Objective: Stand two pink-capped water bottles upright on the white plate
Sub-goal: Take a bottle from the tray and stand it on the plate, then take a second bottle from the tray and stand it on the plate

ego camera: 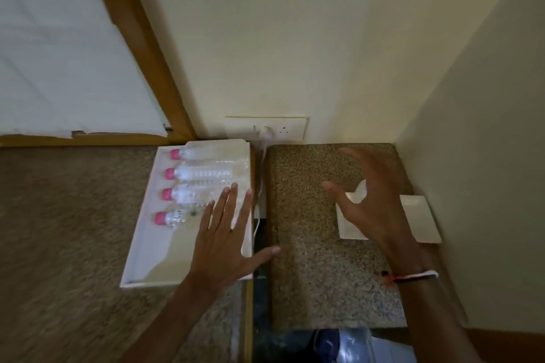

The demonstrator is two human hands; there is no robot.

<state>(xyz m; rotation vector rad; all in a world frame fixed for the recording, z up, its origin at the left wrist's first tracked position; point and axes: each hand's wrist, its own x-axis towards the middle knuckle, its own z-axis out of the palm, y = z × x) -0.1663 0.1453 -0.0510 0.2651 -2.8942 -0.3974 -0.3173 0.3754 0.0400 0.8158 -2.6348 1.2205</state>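
Four pink-capped bottles (203, 186) lying on their sides in a row in white tray (147, 256), caps pointing left, tray on left counter. Left hand (224, 242) flat, fingers spread, empty, over tray's right part, fingertips at nearest bottles. Right hand (374, 200) open, fingers curled apart, holding nothing, above white plate (421, 221) on speckled stone counter (309, 259); plate bare of bottles

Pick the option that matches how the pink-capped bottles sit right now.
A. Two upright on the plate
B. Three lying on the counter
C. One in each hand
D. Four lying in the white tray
D: four pink-capped bottles lie side by side in the white tray; the white plate is bare.
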